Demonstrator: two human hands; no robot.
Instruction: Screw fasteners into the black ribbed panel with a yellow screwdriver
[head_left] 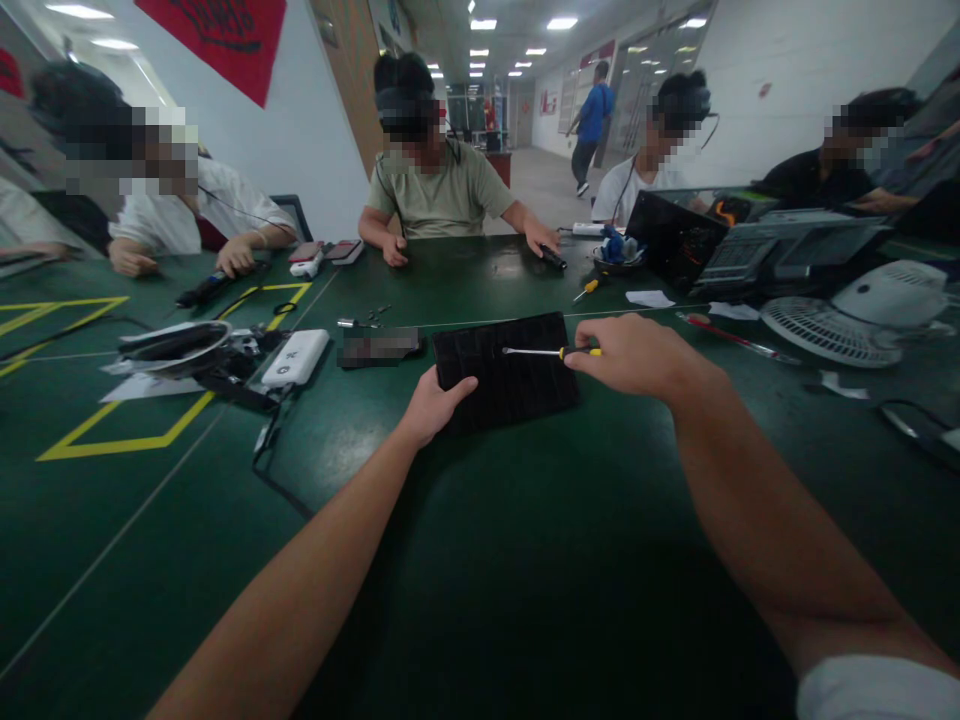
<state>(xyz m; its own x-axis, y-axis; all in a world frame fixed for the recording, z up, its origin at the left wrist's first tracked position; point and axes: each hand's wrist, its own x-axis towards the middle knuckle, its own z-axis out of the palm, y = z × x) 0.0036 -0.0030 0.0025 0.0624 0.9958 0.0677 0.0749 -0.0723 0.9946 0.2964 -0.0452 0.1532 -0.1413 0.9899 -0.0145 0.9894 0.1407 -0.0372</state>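
My left hand (pixel 436 405) grips the near left corner of a black rectangular panel (pixel 525 385), its thumb on top and the fingers hidden beneath. Faint lines cross the panel's dark face, and its exact kind is unclear. In my right hand (pixel 637 355) is a screwdriver (pixel 536 351) with a yellow and black handle. Its metal shaft points left over the panel; I cannot tell whether the tip touches it. Just left of the panel lies a dark flat object (pixel 379 347), partly blurred out, with small metal pieces (pixel 367 320) behind it.
On the green table (pixel 480 560), a white power bank (pixel 296 358) and a head strap device (pixel 180 350) lie left. Another screwdriver (pixel 586 290) is beyond the panel. A white fan (pixel 855 315), a red pen (pixel 739 338) and grey casings (pixel 795 245) stand right. Several people sit around.
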